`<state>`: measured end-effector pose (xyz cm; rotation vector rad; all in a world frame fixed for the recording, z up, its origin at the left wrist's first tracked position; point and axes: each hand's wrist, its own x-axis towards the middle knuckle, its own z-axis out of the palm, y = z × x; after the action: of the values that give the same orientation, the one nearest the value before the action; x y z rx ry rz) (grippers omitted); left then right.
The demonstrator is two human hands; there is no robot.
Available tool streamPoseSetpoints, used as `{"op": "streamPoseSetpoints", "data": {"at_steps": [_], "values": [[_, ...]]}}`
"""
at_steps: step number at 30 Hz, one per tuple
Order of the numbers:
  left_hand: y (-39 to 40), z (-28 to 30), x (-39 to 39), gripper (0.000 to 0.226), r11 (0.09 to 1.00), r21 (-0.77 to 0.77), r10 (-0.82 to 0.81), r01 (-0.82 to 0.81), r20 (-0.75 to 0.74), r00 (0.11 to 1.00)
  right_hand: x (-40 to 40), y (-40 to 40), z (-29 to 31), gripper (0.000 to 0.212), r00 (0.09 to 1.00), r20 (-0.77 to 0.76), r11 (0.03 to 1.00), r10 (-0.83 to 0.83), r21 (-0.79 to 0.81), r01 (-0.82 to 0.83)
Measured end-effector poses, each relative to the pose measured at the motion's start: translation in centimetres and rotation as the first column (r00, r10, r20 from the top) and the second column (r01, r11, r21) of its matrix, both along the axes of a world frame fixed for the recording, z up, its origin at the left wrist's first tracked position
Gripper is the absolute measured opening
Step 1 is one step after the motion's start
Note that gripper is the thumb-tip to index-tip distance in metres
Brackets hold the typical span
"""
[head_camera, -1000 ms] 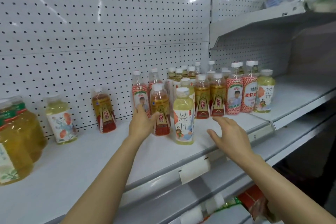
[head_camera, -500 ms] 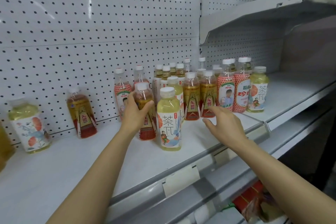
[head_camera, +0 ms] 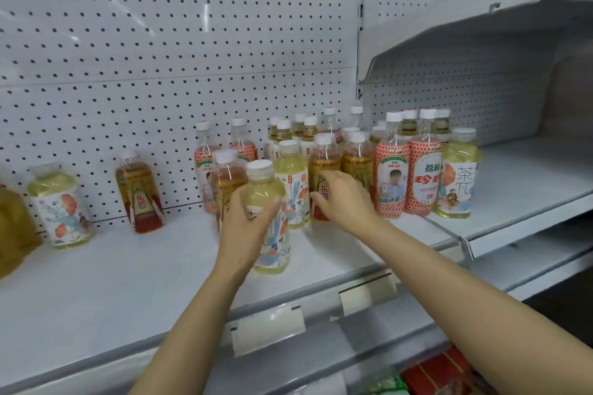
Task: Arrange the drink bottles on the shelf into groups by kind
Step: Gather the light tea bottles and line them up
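Head view: your left hand (head_camera: 248, 218) grips the pale yellow floral-label bottle (head_camera: 269, 218) at the white shelf (head_camera: 128, 292) front; your right hand (head_camera: 343, 199), fingers loose, touches an amber red-label bottle (head_camera: 322, 170). Kinds are mostly unsorted.

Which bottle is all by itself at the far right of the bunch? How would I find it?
Look along the white shelf to the right end of the crowded bottles. Past the two red-dotted bottles stands a pale yellow bottle. It alone there has a white label with an orange fruit slice.
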<state>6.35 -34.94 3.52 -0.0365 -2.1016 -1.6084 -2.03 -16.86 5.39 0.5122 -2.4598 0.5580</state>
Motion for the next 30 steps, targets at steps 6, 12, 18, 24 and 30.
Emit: {"op": "streamPoseSetpoints", "data": {"at_steps": [6, 12, 18, 24, 30], "values": [[0.0, -2.1, 0.7, 0.069, 1.000, 0.000, -0.001, 0.001, 0.104, 0.995, -2.5, -4.0, -0.1, 0.086, 0.995, 0.039, 0.986, 0.094, -0.141, -0.087], [-0.6, -2.5, 2.3, 0.079, 0.979, -0.015, 0.206, -0.206, 0.059, 0.977, -3.6, -6.3, 1.2, 0.099, 0.996, 0.059, 0.992, -0.068, -0.104, 0.074], [-2.5, -2.6, 4.6, 0.071, 0.944, 0.007, 0.330, -0.331, 0.027, 0.944, -3.6, -6.7, 0.8, 0.088, 0.997, 0.064, 0.976, -0.037, -0.210, 0.050], [-5.9, -2.5, 7.2, 0.059, 0.848, 0.036, 0.529, -0.529, -0.012, 0.848, -1.6, -5.8, -0.3, 0.086, 0.956, 0.104, 0.795, 0.275, -0.584, -0.166], [-9.8, -1.9, 8.7, 0.069, 0.794, 0.072, 0.607, -0.604, -0.037, 0.794, 3.2, -6.1, -0.9, 0.064, 0.845, 0.072, 0.666, 0.530, -0.652, -0.362]]}}
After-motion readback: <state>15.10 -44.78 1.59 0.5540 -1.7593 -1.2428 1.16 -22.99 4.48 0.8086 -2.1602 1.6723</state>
